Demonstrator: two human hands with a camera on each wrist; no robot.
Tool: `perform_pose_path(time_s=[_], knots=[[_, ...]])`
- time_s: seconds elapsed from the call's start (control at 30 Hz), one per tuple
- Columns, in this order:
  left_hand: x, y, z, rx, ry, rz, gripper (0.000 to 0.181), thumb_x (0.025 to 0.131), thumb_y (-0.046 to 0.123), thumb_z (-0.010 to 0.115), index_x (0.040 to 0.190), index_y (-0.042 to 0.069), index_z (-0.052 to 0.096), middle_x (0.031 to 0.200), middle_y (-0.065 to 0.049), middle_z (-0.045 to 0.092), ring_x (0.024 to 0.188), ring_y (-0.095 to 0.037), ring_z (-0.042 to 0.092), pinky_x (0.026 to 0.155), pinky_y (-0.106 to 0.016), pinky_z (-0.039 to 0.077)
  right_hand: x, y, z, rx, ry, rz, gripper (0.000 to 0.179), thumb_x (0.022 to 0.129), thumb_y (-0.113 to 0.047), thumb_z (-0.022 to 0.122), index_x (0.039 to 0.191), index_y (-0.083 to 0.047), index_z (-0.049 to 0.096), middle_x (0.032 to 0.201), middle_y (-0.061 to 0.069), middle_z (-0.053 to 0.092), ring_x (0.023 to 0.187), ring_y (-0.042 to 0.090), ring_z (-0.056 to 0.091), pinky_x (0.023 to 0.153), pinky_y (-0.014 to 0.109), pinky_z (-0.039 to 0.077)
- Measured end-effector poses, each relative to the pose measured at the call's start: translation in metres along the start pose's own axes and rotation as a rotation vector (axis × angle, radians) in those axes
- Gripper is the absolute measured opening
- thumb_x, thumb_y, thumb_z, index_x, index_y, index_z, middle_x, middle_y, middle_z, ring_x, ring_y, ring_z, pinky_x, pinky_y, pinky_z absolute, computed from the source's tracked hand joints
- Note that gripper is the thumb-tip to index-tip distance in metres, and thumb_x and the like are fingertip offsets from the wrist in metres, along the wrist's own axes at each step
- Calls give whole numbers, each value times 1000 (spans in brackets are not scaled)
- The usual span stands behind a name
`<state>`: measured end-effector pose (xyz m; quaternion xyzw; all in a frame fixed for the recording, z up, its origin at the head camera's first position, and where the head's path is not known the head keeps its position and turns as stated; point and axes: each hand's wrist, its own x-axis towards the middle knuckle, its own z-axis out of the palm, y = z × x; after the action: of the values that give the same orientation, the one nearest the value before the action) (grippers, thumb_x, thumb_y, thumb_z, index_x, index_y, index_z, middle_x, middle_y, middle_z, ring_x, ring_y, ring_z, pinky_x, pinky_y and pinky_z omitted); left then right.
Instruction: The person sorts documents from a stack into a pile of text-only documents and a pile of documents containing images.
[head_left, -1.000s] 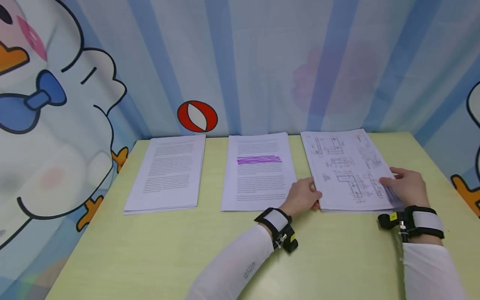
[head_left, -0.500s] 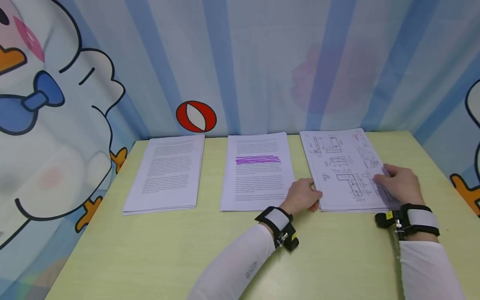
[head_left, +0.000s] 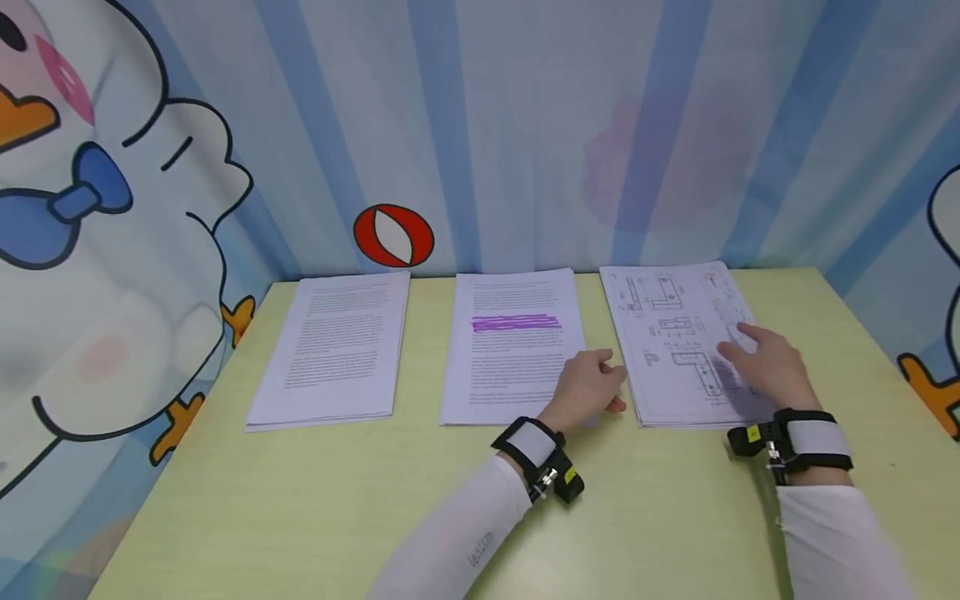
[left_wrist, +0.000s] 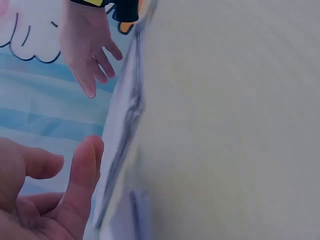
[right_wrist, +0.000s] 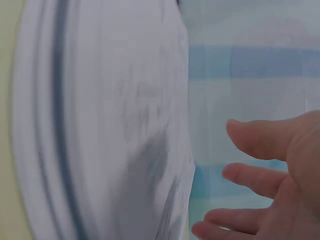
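Note:
Three paper stacks lie in a row on the table. On the right one, a stack of printed drawings [head_left: 663,367] shows dimensioned part outlines on its top sheet. My right hand [head_left: 772,367] hovers over that stack's right side; in the right wrist view its fingers [right_wrist: 255,135] are apart from the paper and hold nothing. My left hand [head_left: 585,387] is between the drawings and the middle text stack [head_left: 517,358], which carries purple highlighter strokes. Loosely bent fingers [left_wrist: 82,170] of that hand hold nothing in the left wrist view. It covers the middle stack's lower right corner.
A stack of plain text pages [head_left: 326,350] lies at the left. The pale yellow table [head_left: 300,508] ends at a striped blue curtain [head_left: 517,125] with cartoon prints. Both wrists carry strapped cameras, the left one [head_left: 570,483] and the right one [head_left: 746,442].
Both hands have let go of the edges of the drawings. The left hand has drawn back to the left, and the right hand has moved left over the sheets. The stacks stay in place.

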<state>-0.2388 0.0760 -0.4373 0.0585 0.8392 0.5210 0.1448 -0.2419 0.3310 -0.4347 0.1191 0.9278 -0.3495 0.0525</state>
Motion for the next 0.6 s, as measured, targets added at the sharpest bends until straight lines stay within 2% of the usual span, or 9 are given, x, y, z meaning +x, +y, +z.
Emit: perform_pose_path(time_s=[0.07,0.17,0.23,0.4,0.47,0.6], knots=[[-3,1,-10,-45,6,18,46,99,20,55,143,6,52,100,-7,74,55,-10,67,67,-21,55,0,-10,4,10,17,-35,71,104,-43,40,155,2,20,154,40,22,139,61,26,108,73,29],[-8,1,-29,-101,30,44,43,99,20,54,140,7,56,109,-12,74,55,-9,66,64,-25,57,-2,-25,10,34,36,-102,68,104,-41,41,155,1,24,154,39,26,139,59,29,107,71,31],[-11,0,-41,-104,51,65,40,100,20,54,138,8,59,111,-10,72,57,-11,67,61,-24,57,-5,-35,14,45,45,-143,66,104,-40,41,154,1,27,154,37,29,138,58,32,106,70,33],[-21,-3,-66,25,137,162,34,101,22,55,131,12,65,115,-5,71,73,-21,72,55,-17,48,-18,-60,27,158,53,-230,60,104,-35,45,152,-1,35,153,32,37,140,52,37,108,66,36],[-25,-5,-77,60,185,202,33,100,23,55,130,12,66,113,-7,72,78,-26,73,53,-17,43,-23,-70,33,226,54,-255,58,104,-35,46,151,-3,38,152,30,41,140,48,39,109,63,36],[-32,-9,-102,94,286,250,31,100,23,55,126,13,68,104,-10,75,80,-26,73,54,-18,41,-30,-90,43,317,60,-329,57,104,-34,49,151,-5,39,148,26,47,139,44,43,109,59,39]])
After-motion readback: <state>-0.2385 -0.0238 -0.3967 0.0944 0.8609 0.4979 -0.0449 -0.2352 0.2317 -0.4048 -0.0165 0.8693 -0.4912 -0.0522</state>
